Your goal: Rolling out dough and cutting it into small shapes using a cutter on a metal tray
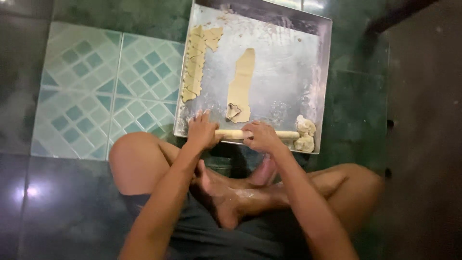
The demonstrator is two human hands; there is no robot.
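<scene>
Wooden rolling pin (257, 134) lies at near edge of metal tray (308, 77); left hand (201, 131) and right hand (262, 136) press on top, fingers curled loosely. Stiff, light (probably floury, slippery); best held near ends. Soft dough strip (242, 84) just beyond hands.

The left hand (202, 131) and right hand (261, 136) cover the rolling pin (233, 134) where they press on it, the metal tray (308, 72) loses its far corner beyond the top edge, and the small cookie cutter's (234, 111) shape is too small to tell.
</scene>
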